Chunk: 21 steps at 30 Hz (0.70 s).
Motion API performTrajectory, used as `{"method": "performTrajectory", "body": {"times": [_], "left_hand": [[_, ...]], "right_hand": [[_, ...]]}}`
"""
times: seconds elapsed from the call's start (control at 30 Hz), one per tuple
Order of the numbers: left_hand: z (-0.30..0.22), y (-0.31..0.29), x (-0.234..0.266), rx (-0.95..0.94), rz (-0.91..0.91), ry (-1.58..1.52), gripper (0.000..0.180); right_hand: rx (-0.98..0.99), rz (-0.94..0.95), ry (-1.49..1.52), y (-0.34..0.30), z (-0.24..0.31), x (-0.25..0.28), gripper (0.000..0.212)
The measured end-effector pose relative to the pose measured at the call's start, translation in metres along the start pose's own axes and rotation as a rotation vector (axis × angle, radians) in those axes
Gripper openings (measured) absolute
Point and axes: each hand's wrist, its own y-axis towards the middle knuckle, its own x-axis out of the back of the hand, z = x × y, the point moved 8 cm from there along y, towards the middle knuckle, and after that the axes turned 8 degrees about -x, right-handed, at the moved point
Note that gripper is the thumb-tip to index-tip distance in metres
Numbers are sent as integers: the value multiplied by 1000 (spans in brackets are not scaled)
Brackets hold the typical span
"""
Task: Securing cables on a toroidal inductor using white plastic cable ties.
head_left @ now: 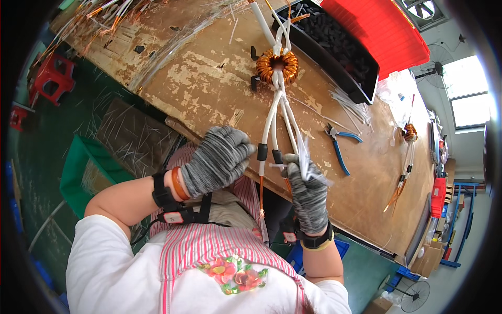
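Note:
A toroidal coil point(277, 68) wound with copper wire lies on the table, its white-sleeved leads point(273, 118) running toward me. Black sleeves point(262, 152) sit on the leads, and bare copper ends show below them. My left hand point(218, 160), in a grey knitted glove, is closed just left of the leads; whatever its fingertips may pinch is hidden. In my right hand point(307, 196), also gloved, is a bundle of thin white cable ties point(304, 157), partly blurred. That hand's fingers touch the leads beside a black sleeve. A small white tie point(277, 165) lies across the leads there.
Blue-handled cutters point(340, 144) rest right of the coil, near loose white ties point(351, 109). A black bin point(334, 49) of small black pieces stands behind, beside a red bin point(379, 31). Another coil point(410, 133) lies far right. Wires point(112, 18) pile up far left.

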Motion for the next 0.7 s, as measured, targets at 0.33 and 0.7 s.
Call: {"method": "performTrajectory", "body": {"times": [0.33, 0.7], "left_hand": [[-4, 4, -13, 8, -84, -157, 32], [-7, -7, 14, -2, -216, -190, 22]], "right_hand": [[100, 85, -153, 10, -6, -19, 18], [298, 125, -64, 5, 28, -8, 23]]}}
